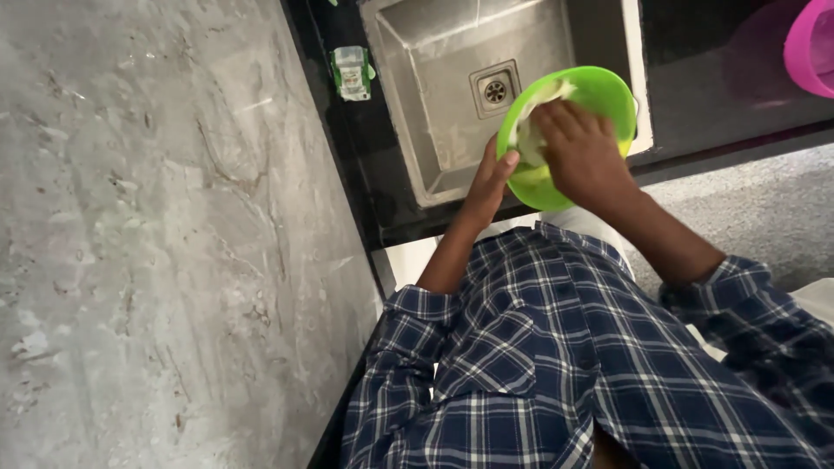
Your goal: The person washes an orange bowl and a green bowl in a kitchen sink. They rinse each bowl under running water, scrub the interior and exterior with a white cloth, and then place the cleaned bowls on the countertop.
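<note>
Two hands on bowl (599,95) | left hand (491,178) fingers curled, gripping its rim | right hand (578,148) fingers bent, pressing cloth (532,130) inside | sink (434,104) beyond fingertips

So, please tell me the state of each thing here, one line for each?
Green bowl: tilted over the sink, held at its rim.
Left hand: gripping the bowl's rim.
Right hand: inside the bowl, pressing a pale cloth.
Sink: no water running, drain uncovered.
Small green-capped bottle: lying on the counter.
</note>
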